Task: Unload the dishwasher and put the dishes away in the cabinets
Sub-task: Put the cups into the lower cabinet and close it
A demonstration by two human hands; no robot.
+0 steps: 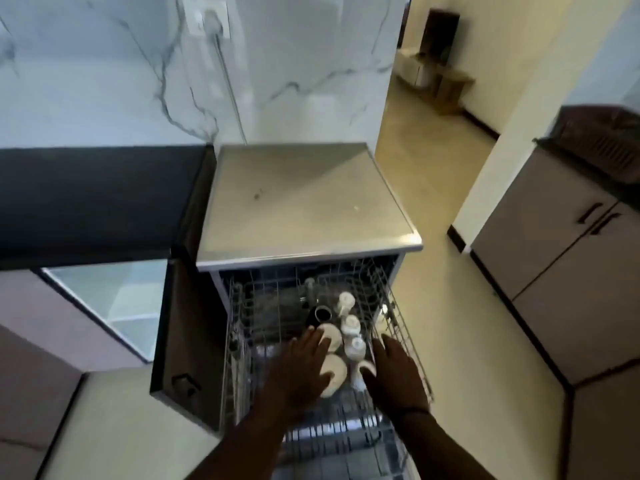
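- Forearms: two, bare, entering from the bottom edge and reaching forward over the pulled-out rack (239,327).
- Left hand (298,368): fingers straight and spread, released, palm down over two white bowls (334,374); whether it touches them cannot be told (motion blur).
- Right hand (394,372): fingers extended, released, just beside the nearest white cup (363,370); a dark band circles the wrist.
- Rack: wire, grey, drawn out of the open dishwasher (308,199); left half mostly bare wire.
- White cups, row of three (349,325): set mouth-down along the rack's right of centre, running away from the camera.
- Dark tumbler (320,315): lying tilted, mouth toward the camera, just beyond the left fingertips.
- Glassware: clear pieces at the rack's back, too blurred to count.
- Dishwasher top: steel, flat, with small marks.
- Counter (97,199): black, left of the dishwasher, below a marbled wall (104,71).
- Socket (211,19): on the wall, cable hanging down behind the dishwasher.
- Cabinets (568,265): grey, dark handles, well apart on the right; a brown crate (602,140) on top.
- Doorway: upper right, cream floor beyond.
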